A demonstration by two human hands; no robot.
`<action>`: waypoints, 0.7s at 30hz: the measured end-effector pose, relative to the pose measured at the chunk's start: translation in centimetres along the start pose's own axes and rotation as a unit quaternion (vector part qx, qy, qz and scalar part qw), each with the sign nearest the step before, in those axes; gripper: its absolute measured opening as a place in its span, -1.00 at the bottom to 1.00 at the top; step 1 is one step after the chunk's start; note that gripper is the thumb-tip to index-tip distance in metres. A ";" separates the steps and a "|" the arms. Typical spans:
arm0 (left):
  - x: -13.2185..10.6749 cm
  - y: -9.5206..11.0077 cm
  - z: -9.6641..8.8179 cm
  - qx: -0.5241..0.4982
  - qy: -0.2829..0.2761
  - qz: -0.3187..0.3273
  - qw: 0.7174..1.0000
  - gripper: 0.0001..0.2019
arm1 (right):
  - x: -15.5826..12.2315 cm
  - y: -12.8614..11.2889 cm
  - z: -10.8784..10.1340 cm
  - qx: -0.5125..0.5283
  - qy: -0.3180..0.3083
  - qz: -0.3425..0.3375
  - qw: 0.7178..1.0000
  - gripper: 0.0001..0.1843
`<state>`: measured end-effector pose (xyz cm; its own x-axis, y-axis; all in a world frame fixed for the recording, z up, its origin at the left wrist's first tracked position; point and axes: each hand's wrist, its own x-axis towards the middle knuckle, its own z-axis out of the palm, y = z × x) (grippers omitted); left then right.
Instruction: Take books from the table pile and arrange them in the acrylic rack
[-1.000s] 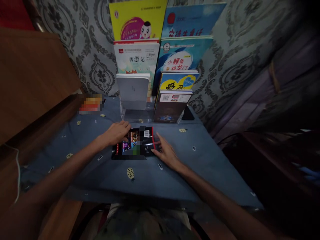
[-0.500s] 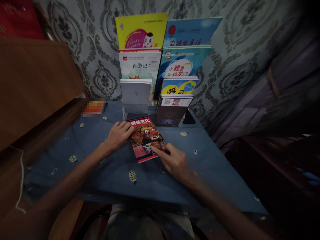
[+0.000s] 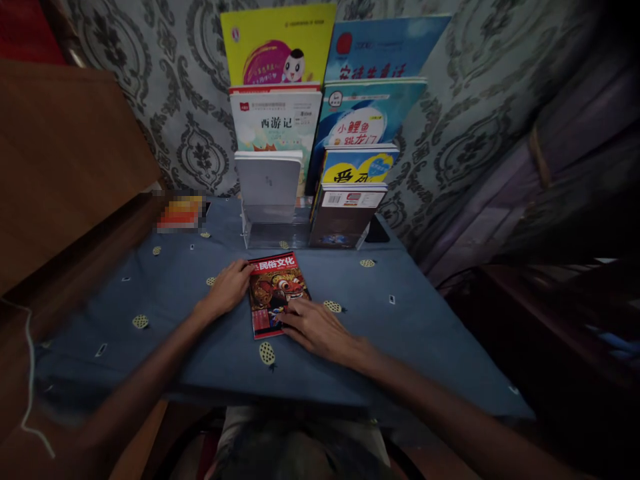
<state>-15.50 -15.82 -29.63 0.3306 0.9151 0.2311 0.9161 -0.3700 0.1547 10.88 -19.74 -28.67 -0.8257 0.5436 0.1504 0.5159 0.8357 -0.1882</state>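
Note:
A small book (image 3: 273, 283) with a red top band and a colourful mask picture lies on the blue cloth, its cover facing up. My left hand (image 3: 230, 287) is at its upper left edge, fingers bent over the border and closed on it. Across the lower right of the cover rests my right hand (image 3: 320, 327), fingers stretched out and apart, hiding part of the picture. Just behind the book stands a clear book rack (image 3: 250, 237) with two columns of upright books, among them a grey one (image 3: 270, 187) and a dark one (image 3: 345, 220).
The table (image 3: 415, 347) has a blue cloth with pineapple prints. A blurred red and yellow item (image 3: 180, 213) lies at the back left, near a wooden cabinet (image 3: 65, 153). A dark flat object (image 3: 377, 230) sits right of the rack. Patterned curtain (image 3: 195, 153) hangs behind.
The book has moved toward me, away from the rack, and turned straighter. My left hand has come along with it. My right hand has shifted left, onto the cover.

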 end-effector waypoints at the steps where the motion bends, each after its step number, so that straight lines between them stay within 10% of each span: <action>1: -0.2 0.1 0.2 0.000 0.011 -0.013 1.000 -0.70 | 0.2 0.3 0.2 -0.003 0.010 -0.006 1.000 -0.67; 11: 0.5 -1.2 1.7 -0.041 0.024 -0.040 0.998 -0.70 | 1.1 1.6 3.7 0.013 0.045 0.019 0.999 -0.40; 21: 1.2 -2.1 2.6 -0.040 0.024 -0.024 0.999 -0.64 | 5.8 1.2 0.8 0.048 -0.003 0.033 0.998 -0.54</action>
<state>-16.43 -13.49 -32.12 0.2745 0.9236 0.2676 0.9089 -0.3401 0.2414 6.56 -15.64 -28.78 -0.7920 0.5966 0.1293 0.5455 0.7867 -0.2889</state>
